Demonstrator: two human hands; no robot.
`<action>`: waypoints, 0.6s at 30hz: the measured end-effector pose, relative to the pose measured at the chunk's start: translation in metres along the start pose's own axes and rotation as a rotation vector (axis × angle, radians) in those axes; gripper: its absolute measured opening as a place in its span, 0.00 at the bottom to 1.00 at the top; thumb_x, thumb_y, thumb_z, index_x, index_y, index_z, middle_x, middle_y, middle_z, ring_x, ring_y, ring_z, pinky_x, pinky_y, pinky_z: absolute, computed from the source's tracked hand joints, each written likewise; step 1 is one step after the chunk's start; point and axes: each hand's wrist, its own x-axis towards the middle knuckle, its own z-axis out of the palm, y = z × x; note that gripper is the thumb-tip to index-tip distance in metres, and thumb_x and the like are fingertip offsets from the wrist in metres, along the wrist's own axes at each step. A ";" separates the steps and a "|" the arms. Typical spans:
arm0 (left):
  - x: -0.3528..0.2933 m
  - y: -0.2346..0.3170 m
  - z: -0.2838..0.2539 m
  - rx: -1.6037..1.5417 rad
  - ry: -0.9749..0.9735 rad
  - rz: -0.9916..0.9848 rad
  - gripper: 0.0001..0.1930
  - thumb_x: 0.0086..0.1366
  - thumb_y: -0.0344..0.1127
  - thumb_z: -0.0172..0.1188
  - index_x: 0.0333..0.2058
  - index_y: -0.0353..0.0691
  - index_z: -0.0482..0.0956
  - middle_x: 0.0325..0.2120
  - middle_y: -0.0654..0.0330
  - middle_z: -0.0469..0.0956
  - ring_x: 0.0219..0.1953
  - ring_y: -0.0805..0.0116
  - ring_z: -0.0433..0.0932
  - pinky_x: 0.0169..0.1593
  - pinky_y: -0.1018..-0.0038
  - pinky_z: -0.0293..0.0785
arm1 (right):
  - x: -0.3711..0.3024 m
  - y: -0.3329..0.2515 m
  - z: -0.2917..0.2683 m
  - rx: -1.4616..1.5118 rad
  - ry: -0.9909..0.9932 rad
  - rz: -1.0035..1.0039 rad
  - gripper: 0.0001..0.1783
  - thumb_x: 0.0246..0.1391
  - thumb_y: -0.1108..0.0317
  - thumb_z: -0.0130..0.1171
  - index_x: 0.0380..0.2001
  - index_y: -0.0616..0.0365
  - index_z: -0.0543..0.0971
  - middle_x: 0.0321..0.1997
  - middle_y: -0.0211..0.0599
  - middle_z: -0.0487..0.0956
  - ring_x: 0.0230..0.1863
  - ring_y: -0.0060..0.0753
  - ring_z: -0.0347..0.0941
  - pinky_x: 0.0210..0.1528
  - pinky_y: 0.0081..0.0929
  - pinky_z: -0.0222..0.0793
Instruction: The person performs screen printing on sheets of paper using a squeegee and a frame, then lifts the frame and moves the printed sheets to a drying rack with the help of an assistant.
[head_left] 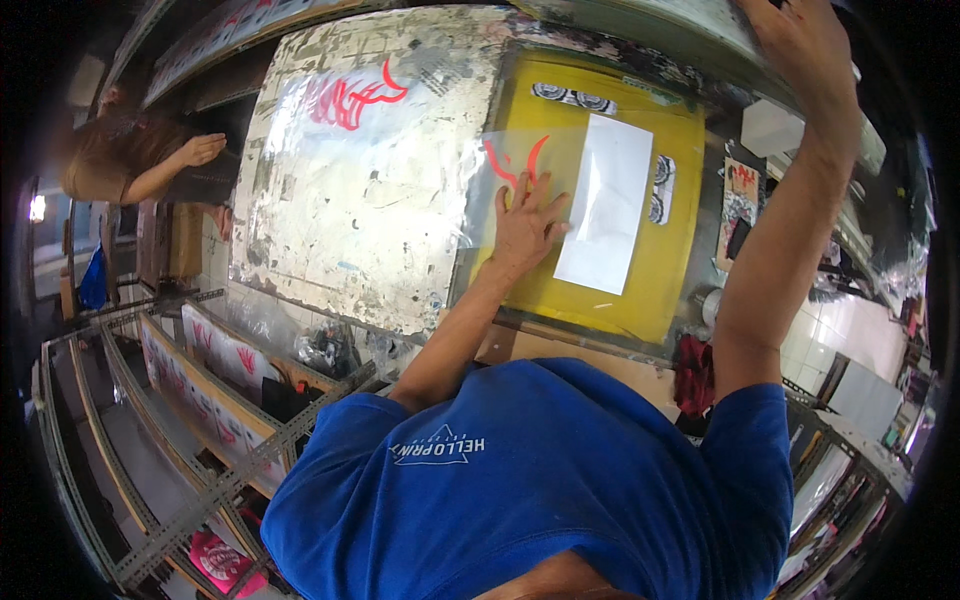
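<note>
My left hand [526, 222] lies with fingers spread on a clear film [478, 215] bearing red curved strokes [541, 152]. This film partly covers a yellow panel [530, 285] set in a frame, and it reaches over onto the pale, paint-stained board [350, 240] at the left. A white paper rectangle [605, 205] rests on the panel, just right of my fingertips. Black-and-white printed pieces [574, 98] stick to the panel above and beside the paper. My right hand [800, 45] is raised at the top right, by a raised frame edge [690, 45]; its fingertips are partly cut off.
Another red drawing [355, 100] lies on the board's far part. A person in a brown shirt [125, 150] stands at the left. Metal racks [190, 490] with printed panels stand lower left. A dark red cloth [693, 375] hangs near my right elbow.
</note>
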 end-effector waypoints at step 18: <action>0.065 0.005 0.029 -0.053 0.073 0.238 0.28 0.58 0.48 0.68 0.57 0.52 0.77 0.65 0.58 0.65 0.70 0.46 0.57 0.66 0.38 0.51 | -0.002 -0.008 -0.004 0.029 0.013 -0.024 0.20 0.50 0.57 0.60 0.43 0.55 0.86 0.42 0.49 0.85 0.45 0.48 0.79 0.52 0.39 0.72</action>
